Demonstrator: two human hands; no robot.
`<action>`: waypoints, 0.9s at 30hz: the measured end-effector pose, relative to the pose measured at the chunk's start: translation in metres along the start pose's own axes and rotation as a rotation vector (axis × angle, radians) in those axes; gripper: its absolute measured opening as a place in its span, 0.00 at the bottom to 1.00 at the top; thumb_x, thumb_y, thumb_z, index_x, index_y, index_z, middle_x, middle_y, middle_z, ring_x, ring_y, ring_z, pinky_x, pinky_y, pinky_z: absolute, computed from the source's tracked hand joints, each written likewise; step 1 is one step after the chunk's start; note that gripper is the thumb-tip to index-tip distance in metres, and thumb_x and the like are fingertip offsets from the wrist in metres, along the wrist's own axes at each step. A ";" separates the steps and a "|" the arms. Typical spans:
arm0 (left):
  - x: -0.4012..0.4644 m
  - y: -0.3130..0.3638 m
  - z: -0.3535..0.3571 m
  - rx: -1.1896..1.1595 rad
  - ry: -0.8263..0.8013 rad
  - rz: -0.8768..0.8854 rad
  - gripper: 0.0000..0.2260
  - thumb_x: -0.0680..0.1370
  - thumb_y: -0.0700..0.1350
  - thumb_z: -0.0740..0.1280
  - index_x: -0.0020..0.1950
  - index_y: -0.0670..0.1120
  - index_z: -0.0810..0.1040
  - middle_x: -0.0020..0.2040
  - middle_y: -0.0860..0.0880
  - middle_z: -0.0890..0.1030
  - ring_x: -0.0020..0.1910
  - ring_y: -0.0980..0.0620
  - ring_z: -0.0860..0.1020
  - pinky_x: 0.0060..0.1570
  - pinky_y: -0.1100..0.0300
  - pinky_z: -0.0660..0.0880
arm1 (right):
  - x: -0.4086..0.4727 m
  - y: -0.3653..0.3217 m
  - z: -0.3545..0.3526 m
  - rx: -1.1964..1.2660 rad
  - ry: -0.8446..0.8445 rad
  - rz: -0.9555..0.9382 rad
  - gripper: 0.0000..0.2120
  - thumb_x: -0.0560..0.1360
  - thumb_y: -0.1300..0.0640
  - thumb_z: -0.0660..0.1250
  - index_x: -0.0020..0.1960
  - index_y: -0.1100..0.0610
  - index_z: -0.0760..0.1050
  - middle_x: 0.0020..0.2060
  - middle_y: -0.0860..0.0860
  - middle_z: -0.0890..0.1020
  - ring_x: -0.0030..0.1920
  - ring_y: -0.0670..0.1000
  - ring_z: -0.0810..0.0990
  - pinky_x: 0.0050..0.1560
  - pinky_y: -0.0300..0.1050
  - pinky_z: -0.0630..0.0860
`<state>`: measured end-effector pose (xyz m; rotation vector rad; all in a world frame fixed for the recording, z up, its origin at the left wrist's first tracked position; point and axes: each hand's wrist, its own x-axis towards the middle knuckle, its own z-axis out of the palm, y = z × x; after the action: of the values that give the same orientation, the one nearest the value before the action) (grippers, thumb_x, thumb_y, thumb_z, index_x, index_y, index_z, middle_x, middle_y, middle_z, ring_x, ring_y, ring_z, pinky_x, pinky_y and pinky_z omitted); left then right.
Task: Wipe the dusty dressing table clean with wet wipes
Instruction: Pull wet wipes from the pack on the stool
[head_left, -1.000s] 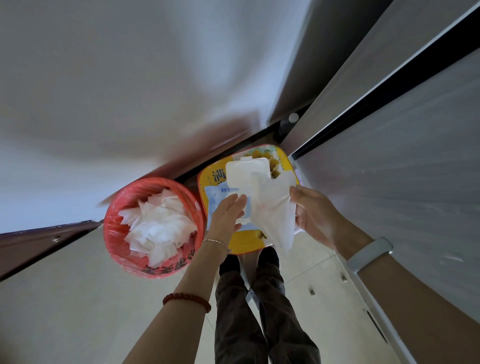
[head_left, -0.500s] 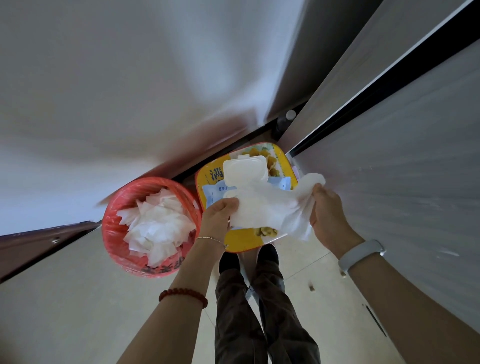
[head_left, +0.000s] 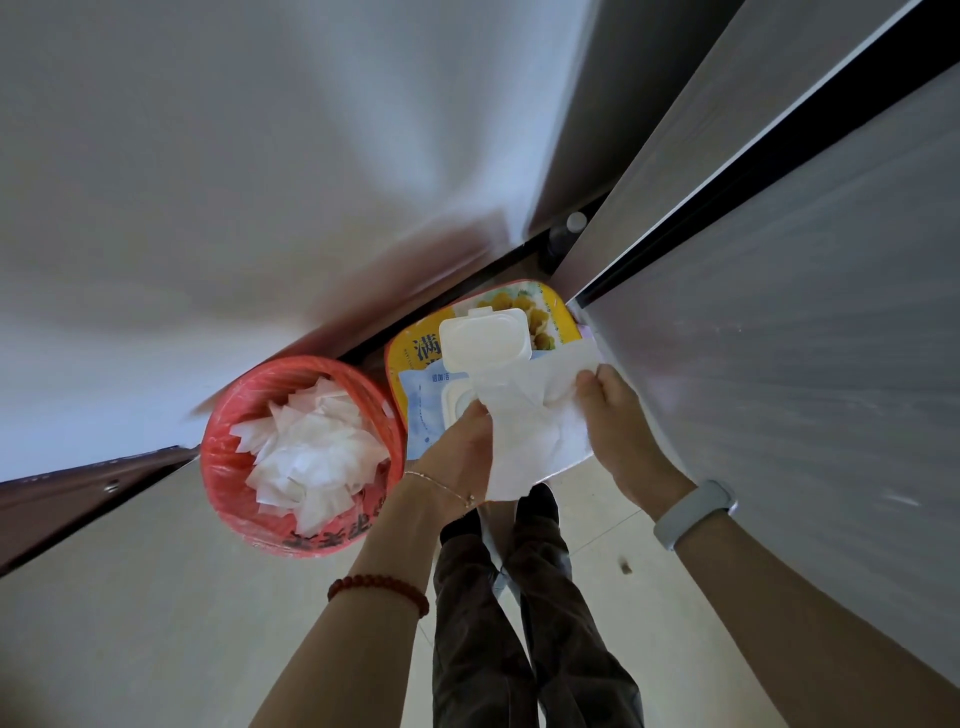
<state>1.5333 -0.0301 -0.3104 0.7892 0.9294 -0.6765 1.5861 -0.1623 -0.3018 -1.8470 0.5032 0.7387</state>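
A white wet wipe (head_left: 535, 431) is stretched between both hands in the middle of the head view. My left hand (head_left: 460, 447) pinches its left edge and my right hand (head_left: 621, 426) grips its right side. Just behind it lies the blue wet-wipe pack (head_left: 421, 410) with its white flip lid (head_left: 485, 338) standing open. The pack rests on a yellow tray-like stool top (head_left: 415, 345). The grey dressing table surface (head_left: 779, 312) runs along the right, beside my right hand.
A red bin (head_left: 228, 467) lined with plastic and filled with several used wipes stands left of the pack. My dark trouser legs (head_left: 519, 623) are below on the pale tiled floor. A grey wall panel fills the upper left.
The wipe went from hanging at my right hand to being spread between both hands. My left hand left the pack and took the wipe's left edge.
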 end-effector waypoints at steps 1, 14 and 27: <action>0.004 -0.001 0.000 -0.004 0.032 0.021 0.10 0.73 0.44 0.65 0.53 0.46 0.72 0.44 0.48 0.77 0.38 0.53 0.79 0.36 0.60 0.78 | -0.001 0.000 0.000 -0.023 0.016 -0.035 0.16 0.80 0.61 0.52 0.33 0.55 0.60 0.30 0.48 0.65 0.32 0.47 0.64 0.29 0.31 0.63; 0.023 0.001 -0.019 0.418 0.928 0.357 0.11 0.74 0.37 0.62 0.56 0.39 0.74 0.52 0.40 0.79 0.47 0.42 0.76 0.43 0.56 0.70 | 0.009 0.028 -0.049 0.037 0.635 -0.005 0.08 0.79 0.61 0.50 0.43 0.62 0.64 0.33 0.55 0.67 0.39 0.54 0.66 0.39 0.48 0.63; -0.022 0.008 0.006 0.763 0.469 0.316 0.42 0.72 0.39 0.69 0.75 0.49 0.43 0.76 0.44 0.42 0.72 0.44 0.59 0.66 0.54 0.62 | -0.061 -0.036 -0.074 0.038 0.417 -0.292 0.08 0.81 0.63 0.50 0.43 0.61 0.60 0.32 0.51 0.64 0.27 0.36 0.69 0.24 0.27 0.64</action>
<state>1.5324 -0.0277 -0.2865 1.7908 0.9289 -0.5704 1.5841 -0.2166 -0.2151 -1.9897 0.4899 0.1450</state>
